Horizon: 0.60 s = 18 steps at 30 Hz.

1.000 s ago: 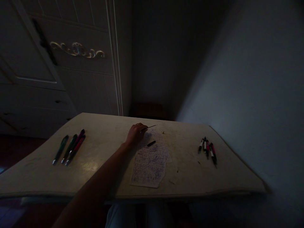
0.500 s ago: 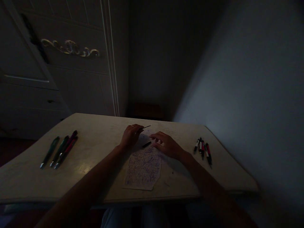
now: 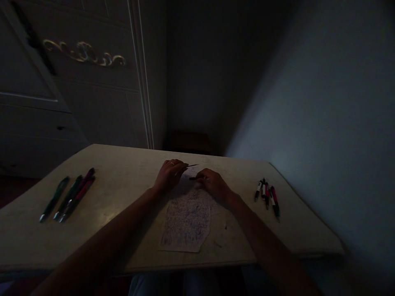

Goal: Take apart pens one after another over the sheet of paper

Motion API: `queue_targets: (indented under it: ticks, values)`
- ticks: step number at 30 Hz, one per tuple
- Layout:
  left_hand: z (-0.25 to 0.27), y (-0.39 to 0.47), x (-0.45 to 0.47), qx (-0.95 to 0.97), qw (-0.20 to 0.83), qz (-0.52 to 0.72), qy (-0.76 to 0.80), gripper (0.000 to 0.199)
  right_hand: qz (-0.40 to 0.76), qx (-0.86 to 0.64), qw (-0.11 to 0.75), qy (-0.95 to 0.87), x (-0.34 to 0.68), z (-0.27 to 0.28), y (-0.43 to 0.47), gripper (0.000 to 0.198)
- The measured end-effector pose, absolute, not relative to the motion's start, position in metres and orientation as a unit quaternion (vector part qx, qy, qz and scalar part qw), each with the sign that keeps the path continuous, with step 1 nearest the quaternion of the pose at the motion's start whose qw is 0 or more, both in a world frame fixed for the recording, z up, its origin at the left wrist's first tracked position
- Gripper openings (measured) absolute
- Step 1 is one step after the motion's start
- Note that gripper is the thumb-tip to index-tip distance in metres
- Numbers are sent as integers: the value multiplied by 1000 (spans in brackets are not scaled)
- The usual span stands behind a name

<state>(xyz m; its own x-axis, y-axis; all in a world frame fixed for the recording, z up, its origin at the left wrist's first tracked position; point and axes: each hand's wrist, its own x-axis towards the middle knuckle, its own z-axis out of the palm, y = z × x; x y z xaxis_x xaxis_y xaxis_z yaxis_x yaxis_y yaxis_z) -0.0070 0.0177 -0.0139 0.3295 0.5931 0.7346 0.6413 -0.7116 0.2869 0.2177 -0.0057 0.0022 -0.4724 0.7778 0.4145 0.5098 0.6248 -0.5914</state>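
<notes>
My left hand (image 3: 169,174), a ring on one finger, pinches a thin dark stick that looks like a pen refill (image 3: 193,165); its tip points right. Between the fingers of my right hand (image 3: 215,184) is a short black tube, seemingly a pen barrel piece (image 3: 193,178), its free end toward my left hand. Both hands are over the far end of a scribbled sheet of paper (image 3: 187,222). Dim light hides the finer details of both pieces.
On the left of the pale table (image 3: 123,164) lie several large pens (image 3: 75,197), green, purple and red. Several smaller black, white and red pens (image 3: 268,194) are at the right. A cabinet (image 3: 101,102) rises behind on the left, a wall (image 3: 324,115) on the right.
My right hand has closed on the black tube that lay on the paper and lifted it. My left hand keeps the refill in about the same place. The view has shifted slightly.
</notes>
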Motion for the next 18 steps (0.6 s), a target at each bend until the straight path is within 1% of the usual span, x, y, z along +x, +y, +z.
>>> queue_targets:
  ticks: [3, 6, 12, 18]
  values:
    - [-13, 20, -10, -813, 44, -441, -377, 19, 208, -428, 431, -766, 223, 6, -4, 15]
    - [-12, 23, -13, -812, 52, -442, -378, 19, 187, -440, 481, -734, 226, 6, 0, 18]
    - [-15, 27, -17, -805, 68, -439, -393, 17, 137, -416, 503, -745, 229, 4, 3, 18]
    - [-17, 28, -17, -808, 57, -429, -399, 18, 149, -412, 516, -737, 230, 2, 6, 18]
